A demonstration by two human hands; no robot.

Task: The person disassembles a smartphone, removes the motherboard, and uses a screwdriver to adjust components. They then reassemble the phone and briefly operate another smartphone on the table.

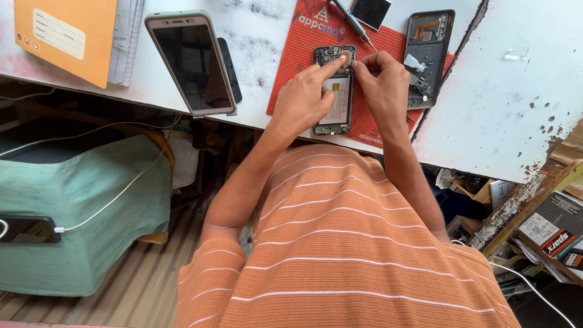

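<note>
We press our left hand [303, 97], forefinger out, onto the opened phone [335, 91]; our right hand [381, 82] pinches something small beside it.

A phone [193, 64] with a dark, glossy screen lies face up left of the red mat [303, 54]. An orange booklet [64, 36] carries a pale rectangular label. A black, white and red box [555, 228] sits low at right.

Head camera looks steeply down, close over the white workbench [516, 91] and the wearer's chest.
</note>
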